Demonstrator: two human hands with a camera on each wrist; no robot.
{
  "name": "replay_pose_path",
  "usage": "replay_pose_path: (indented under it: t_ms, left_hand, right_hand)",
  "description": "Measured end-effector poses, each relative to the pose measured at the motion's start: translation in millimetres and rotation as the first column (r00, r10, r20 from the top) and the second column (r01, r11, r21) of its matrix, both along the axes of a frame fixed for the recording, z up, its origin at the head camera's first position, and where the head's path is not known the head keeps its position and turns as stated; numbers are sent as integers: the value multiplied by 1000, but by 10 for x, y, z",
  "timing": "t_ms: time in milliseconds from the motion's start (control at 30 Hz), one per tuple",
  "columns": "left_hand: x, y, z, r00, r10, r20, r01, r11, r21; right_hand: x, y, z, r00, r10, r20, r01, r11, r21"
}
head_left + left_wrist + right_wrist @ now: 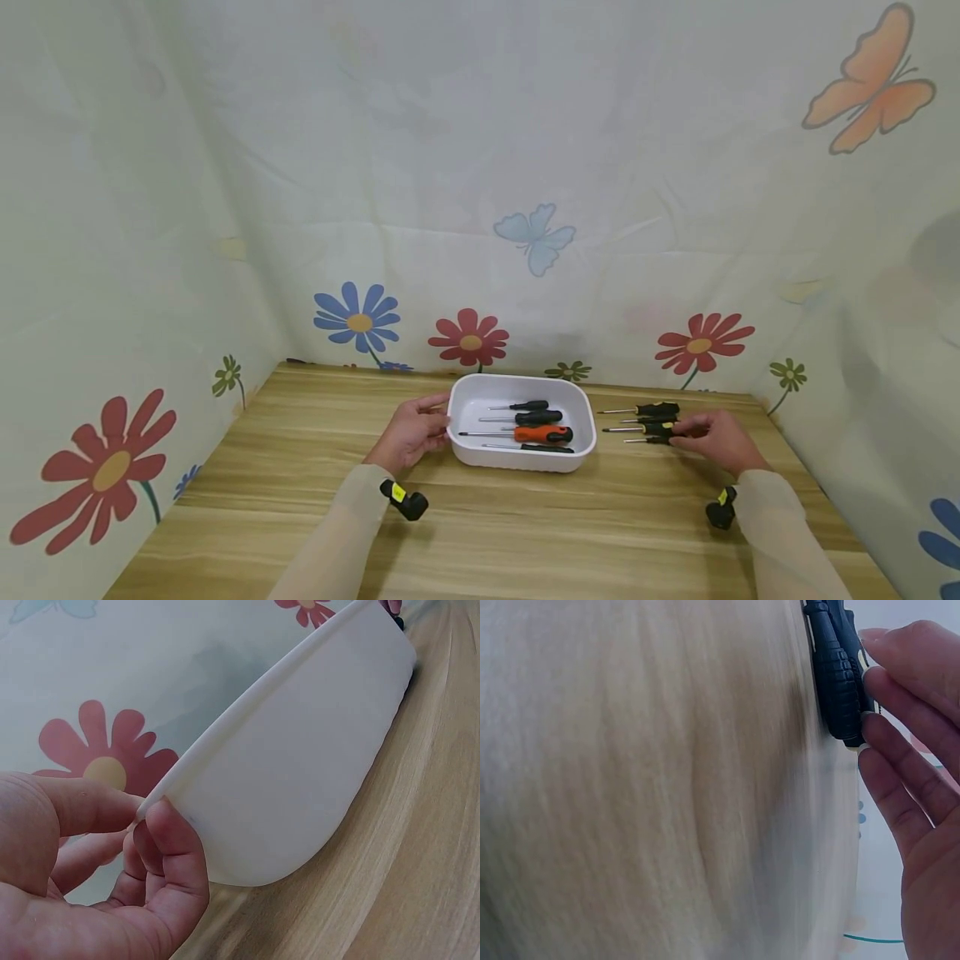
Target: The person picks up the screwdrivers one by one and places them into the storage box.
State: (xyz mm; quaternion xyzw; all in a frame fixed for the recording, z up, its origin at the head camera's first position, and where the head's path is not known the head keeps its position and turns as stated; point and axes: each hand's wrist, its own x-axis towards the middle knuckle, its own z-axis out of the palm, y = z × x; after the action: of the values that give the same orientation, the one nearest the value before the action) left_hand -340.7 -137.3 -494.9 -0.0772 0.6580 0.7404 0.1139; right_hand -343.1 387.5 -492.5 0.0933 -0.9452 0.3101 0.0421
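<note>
My left hand (pixel 411 431) pinches the left rim of a white plastic box (pixel 465 450), with thumb and fingertips on either side of it in the left wrist view. Inside lie an orange-and-black screwdriver (pixel 536 434) and several black-handled ones, shafts pointing left. On the right, my right hand (pixel 716 437) reaches a group of black-and-yellow screwdrivers (pixel 657 409) on the table. Its fairly straight fingertips touch the handle ends. In the right wrist view, the fingers (pixel 911 761) stand against a black ribbed handle (pixel 840 694), which partly hides the others.
The wood-grain table (pixel 517 533) ends at a pale cloth backdrop (pixel 420 167) printed with flowers and butterflies. Cloth walls also stand at left and right. A black wrist camera (pixel 405 500) is strapped to the left sleeve, another (pixel 722 508) to the right.
</note>
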Motion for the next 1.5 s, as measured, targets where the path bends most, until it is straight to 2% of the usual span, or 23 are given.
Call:
replay_pose_path:
  t_ms: [633, 1133, 1500]
  left_hand:
    - [-10, -2, -28, 1000, 5, 3, -5, 1000, 2]
    - [-24, 5, -36, 1000, 0, -5, 0, 1000, 13]
    - [-21, -19, -41, 1000, -18, -5, 18, 1000, -4]
  right_hand:
    - [-50, -17, -22, 998, 51, 37, -53, 996, 69]
    - [-53, -39, -107, 995, 101, -7, -99, 985, 141]
    - [-61, -50, -156, 998, 69, 2, -68, 987, 146]
